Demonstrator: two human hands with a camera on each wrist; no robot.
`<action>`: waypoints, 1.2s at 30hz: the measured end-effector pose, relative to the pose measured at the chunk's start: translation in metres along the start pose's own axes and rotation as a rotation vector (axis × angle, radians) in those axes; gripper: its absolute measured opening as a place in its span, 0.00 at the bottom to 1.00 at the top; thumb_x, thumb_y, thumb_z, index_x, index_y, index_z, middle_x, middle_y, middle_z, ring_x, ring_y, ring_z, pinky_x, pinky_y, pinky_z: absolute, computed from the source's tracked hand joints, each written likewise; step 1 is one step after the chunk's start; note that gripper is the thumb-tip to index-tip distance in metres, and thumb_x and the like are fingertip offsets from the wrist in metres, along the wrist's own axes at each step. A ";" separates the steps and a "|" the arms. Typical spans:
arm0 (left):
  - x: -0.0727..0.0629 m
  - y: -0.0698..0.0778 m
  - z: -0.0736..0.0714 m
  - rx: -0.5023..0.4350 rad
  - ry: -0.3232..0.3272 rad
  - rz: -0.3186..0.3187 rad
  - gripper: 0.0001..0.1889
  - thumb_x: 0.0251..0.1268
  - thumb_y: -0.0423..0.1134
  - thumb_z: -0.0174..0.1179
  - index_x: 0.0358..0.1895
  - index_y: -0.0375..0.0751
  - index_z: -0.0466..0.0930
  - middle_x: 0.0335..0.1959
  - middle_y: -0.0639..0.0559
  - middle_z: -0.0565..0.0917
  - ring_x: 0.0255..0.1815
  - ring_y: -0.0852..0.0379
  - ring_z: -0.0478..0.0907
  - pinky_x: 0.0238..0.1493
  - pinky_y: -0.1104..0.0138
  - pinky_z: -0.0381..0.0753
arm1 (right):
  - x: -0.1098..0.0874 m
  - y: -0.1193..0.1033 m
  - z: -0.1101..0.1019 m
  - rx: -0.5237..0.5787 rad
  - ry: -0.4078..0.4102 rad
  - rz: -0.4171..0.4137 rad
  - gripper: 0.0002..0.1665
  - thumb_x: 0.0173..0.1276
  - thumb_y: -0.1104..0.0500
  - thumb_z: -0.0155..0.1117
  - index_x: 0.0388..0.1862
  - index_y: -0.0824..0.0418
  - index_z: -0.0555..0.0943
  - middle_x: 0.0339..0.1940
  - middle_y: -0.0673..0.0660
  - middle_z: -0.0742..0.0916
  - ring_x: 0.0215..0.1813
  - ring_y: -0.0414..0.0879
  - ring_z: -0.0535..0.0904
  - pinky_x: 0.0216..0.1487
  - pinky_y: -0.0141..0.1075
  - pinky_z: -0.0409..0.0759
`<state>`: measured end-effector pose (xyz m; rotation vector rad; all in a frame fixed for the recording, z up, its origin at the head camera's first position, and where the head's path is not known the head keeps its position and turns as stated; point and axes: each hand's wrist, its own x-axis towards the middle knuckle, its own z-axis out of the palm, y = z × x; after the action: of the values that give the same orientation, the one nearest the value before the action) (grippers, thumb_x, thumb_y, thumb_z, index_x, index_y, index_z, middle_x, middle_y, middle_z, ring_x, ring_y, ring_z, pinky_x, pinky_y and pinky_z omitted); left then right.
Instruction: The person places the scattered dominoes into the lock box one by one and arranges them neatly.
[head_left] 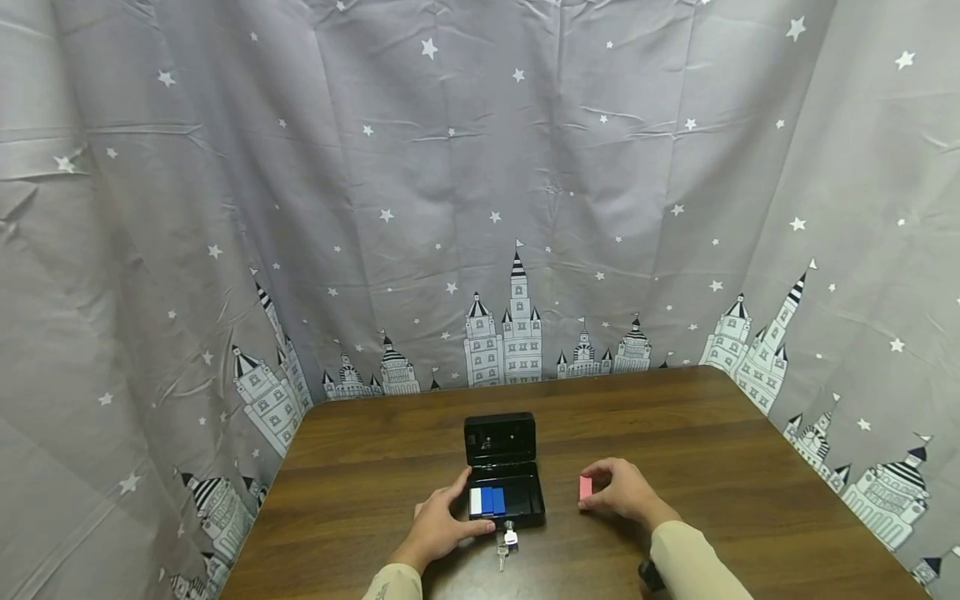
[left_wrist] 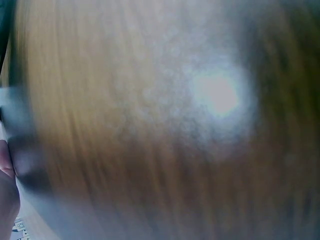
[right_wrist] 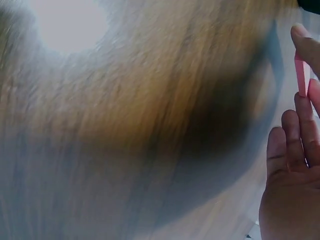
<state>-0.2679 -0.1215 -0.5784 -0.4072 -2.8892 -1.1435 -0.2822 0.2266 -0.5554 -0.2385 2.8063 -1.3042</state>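
A small black cash box [head_left: 525, 493] sits on the table with its lid [head_left: 500, 438] raised at the back. Inside, toward the left, lie a white block [head_left: 476, 502] and two blue blocks [head_left: 492, 501] side by side. My left hand [head_left: 438, 525] grips the box's left side, thumb at the front edge and index finger near the back left corner. To the right of the box, my right hand [head_left: 621, 493] pinches a pink block [head_left: 585, 487] between thumb and fingers. The right wrist view also shows the pink block [right_wrist: 302, 75] in that pinch.
Keys [head_left: 502, 552] hang at the front of the box, one with a white tag. The brown wooden table [head_left: 375, 450] is backed by a grey curtain [head_left: 420, 183] with stars and castles. A blurred, glossy tabletop [left_wrist: 150, 125] fills most of the left wrist view.
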 end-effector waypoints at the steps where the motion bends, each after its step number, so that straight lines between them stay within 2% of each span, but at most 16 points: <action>1: 0.000 0.000 0.000 0.000 -0.001 -0.001 0.55 0.44 0.65 0.76 0.77 0.47 0.64 0.65 0.37 0.77 0.66 0.37 0.72 0.59 0.41 0.61 | 0.001 -0.001 0.000 0.003 -0.003 -0.002 0.27 0.43 0.59 0.87 0.45 0.60 0.87 0.42 0.52 0.86 0.46 0.49 0.81 0.51 0.52 0.78; 7: 0.001 0.000 -0.001 0.004 -0.007 -0.002 0.55 0.44 0.65 0.76 0.77 0.47 0.64 0.65 0.37 0.77 0.66 0.38 0.72 0.58 0.42 0.61 | 0.007 -0.007 0.001 0.011 -0.013 -0.014 0.27 0.44 0.57 0.88 0.45 0.58 0.87 0.41 0.51 0.86 0.44 0.47 0.80 0.48 0.49 0.79; 18: 0.001 -0.001 0.000 0.007 -0.005 -0.004 0.55 0.44 0.66 0.76 0.77 0.47 0.65 0.65 0.36 0.77 0.66 0.38 0.72 0.59 0.41 0.61 | 0.015 -0.023 0.009 0.038 -0.010 -0.114 0.27 0.44 0.58 0.87 0.45 0.60 0.87 0.39 0.52 0.85 0.42 0.47 0.79 0.45 0.45 0.79; 26: 0.001 -0.002 0.000 0.009 -0.004 -0.005 0.55 0.44 0.66 0.75 0.77 0.48 0.64 0.65 0.37 0.77 0.66 0.38 0.72 0.58 0.42 0.61 | 0.021 -0.034 0.019 0.057 0.006 -0.131 0.26 0.45 0.58 0.87 0.44 0.59 0.87 0.40 0.52 0.85 0.42 0.47 0.80 0.46 0.46 0.80; 36: 0.000 0.000 -0.001 0.004 -0.007 -0.024 0.55 0.44 0.66 0.75 0.77 0.50 0.64 0.65 0.37 0.77 0.66 0.37 0.72 0.58 0.41 0.61 | 0.024 -0.051 0.034 0.087 -0.016 -0.166 0.26 0.48 0.55 0.86 0.46 0.59 0.88 0.45 0.54 0.85 0.44 0.49 0.80 0.49 0.48 0.82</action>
<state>-0.2680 -0.1220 -0.5776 -0.3787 -2.9102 -1.1412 -0.2963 0.1646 -0.5381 -0.4851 2.7593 -1.4453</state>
